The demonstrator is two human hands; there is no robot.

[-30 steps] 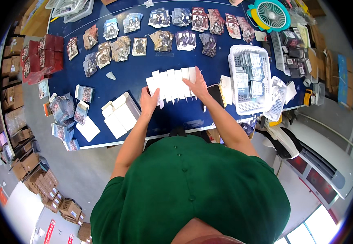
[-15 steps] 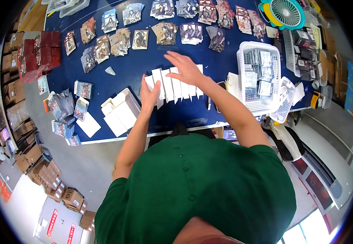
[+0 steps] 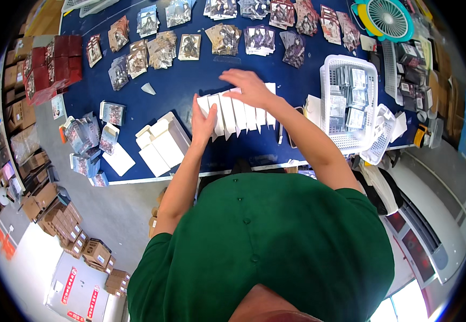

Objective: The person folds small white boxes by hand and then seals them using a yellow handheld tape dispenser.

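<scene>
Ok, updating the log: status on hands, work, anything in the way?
Left hand at left end of white pieces. Right hand open over their tops. Pieces overlapping, in row. White box beside left forearm, seemingly not blocking.

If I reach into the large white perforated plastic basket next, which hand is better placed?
Probably the right hand: it is nearer the white basket, which stands to its right. The left hand is farther away, at the left end of the row of overlapping white rectangular pieces.

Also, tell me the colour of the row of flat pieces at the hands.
The row of flat pieces is white, best seen in the head view.
</scene>
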